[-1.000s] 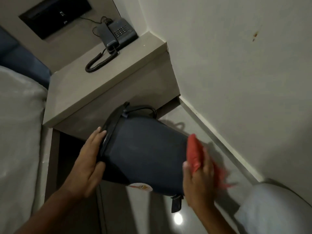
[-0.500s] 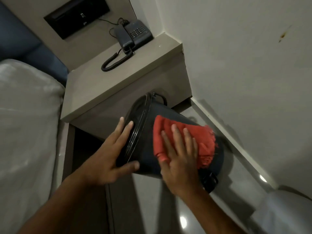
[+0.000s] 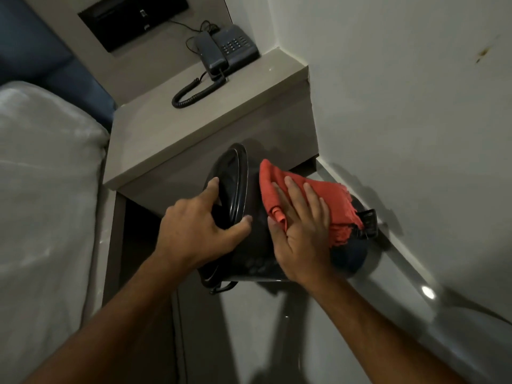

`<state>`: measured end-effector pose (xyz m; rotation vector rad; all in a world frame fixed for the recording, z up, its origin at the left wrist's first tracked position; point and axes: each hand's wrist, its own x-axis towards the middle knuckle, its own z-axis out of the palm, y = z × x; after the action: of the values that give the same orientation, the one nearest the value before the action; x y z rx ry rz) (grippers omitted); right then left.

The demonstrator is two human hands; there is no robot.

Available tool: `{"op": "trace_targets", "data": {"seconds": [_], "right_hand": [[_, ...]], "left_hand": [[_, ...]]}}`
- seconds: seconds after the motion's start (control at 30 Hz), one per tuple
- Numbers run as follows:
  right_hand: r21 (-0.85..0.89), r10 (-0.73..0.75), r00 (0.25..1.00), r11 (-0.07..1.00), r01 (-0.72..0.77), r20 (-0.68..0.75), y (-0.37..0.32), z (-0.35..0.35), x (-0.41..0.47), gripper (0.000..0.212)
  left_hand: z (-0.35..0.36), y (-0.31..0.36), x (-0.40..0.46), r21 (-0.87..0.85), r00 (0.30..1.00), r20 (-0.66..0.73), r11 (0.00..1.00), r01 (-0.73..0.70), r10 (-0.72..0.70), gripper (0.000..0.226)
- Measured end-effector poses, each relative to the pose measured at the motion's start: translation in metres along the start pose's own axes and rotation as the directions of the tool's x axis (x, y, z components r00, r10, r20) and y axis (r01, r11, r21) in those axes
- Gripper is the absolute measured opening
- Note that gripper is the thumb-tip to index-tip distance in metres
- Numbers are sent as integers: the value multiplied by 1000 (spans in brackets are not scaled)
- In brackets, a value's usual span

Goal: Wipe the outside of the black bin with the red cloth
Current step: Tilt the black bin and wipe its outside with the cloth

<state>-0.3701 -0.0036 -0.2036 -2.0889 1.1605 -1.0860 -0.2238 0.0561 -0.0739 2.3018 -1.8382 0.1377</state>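
The black bin lies tipped on its side above the floor, its lid end pointing left and its pedal end to the right. My left hand grips the lid rim, thumb on the lid, fingers curled around the edge. The red cloth is spread over the bin's upper side. My right hand presses flat on the cloth, fingers spread, holding it against the bin wall. The bin's far side is hidden.
A grey bedside table stands just behind the bin, carrying a dark telephone with a coiled cord. A white bed fills the left. The white wall and its skirting run close on the right. Glossy floor lies below.
The right hand carried the cloth from the bin's base end up onto its side. The bin has been turned, lid now facing left, and the left hand has shifted its hold on the rim.
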Motion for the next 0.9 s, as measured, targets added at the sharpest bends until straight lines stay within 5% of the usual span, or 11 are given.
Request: {"op": "trace_targets", "data": {"seconds": [0.1, 0.2, 0.4, 0.5, 0.6, 0.77, 0.9], "right_hand": [[13, 131, 990, 991, -130, -45, 15, -1, 25, 58], [56, 265, 964, 963, -263, -26, 33, -5, 43, 62], [165, 336, 941, 926, -339, 48, 17, -5, 54, 55], [242, 85, 996, 966, -85, 13, -23, 8, 24, 53], [126, -75, 995, 990, 67, 67, -3, 17, -17, 54], [-4, 395, 916, 918, -396, 70, 48, 7, -21, 66], [198, 193, 979, 959, -204, 71, -32, 29, 19, 56]], "left_hand": [[-1, -17, -10, -11, 975, 198, 995, -104, 104, 127], [3, -25, -20, -110, 933, 355, 994, -15, 54, 133], [-8, -8, 2, -94, 992, 98, 993, -65, 74, 104], [-9, 10, 16, 116, 999, 48, 993, -16, 11, 98], [-16, -3, 16, 88, 991, 102, 993, 79, -88, 95], [-20, -23, 17, 103, 980, 86, 980, 173, -182, 88], [-11, -14, 28, 168, 989, 43, 976, 135, -144, 84]]}}
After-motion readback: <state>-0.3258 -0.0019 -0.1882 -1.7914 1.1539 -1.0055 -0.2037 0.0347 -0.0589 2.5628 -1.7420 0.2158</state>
